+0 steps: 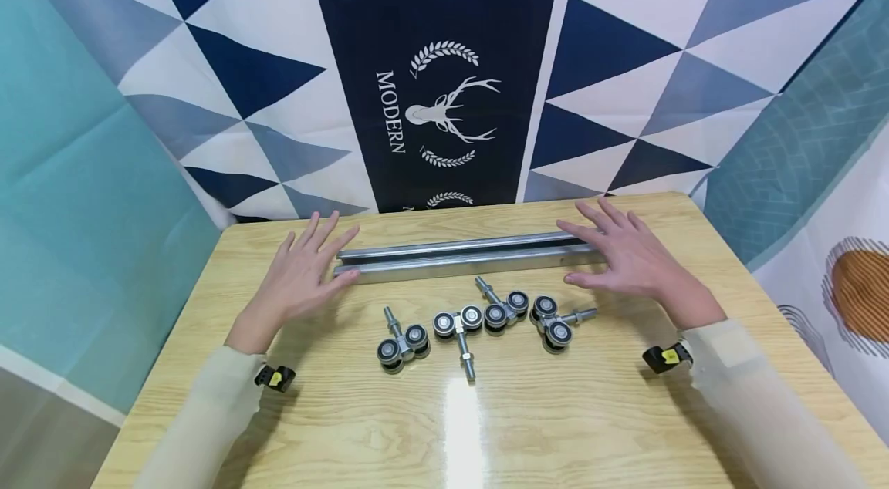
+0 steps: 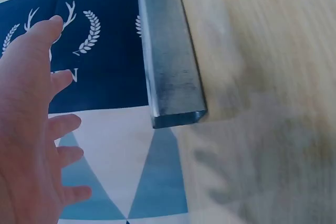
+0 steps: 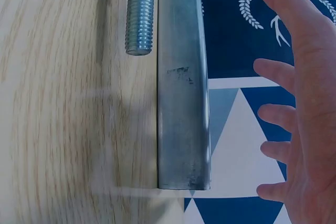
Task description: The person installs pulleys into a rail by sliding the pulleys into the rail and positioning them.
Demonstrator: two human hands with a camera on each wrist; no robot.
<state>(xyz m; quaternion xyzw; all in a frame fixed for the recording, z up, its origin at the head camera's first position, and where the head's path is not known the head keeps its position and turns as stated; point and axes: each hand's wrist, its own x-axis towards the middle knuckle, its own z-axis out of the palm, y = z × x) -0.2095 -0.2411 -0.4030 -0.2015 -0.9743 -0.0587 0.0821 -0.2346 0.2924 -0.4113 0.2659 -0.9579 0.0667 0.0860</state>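
Note:
A grey metal channel rail lies crosswise on the table, its slot facing up. Fingers spread, my left hand hovers by its left end; the left wrist view shows that hand apart from the rail. Over the right end is my right hand, fingers also spread and holding nothing. A gap separates this hand from the rail in the right wrist view. Several roller trolleys with threaded bolts lie in front of the rail, the rightmost trolley nearest my right hand.
The wooden table has its back edge against a patterned cloth. Teal cloth hangs at the left. From the right wrist a trolley's threaded bolt shows beside the rail.

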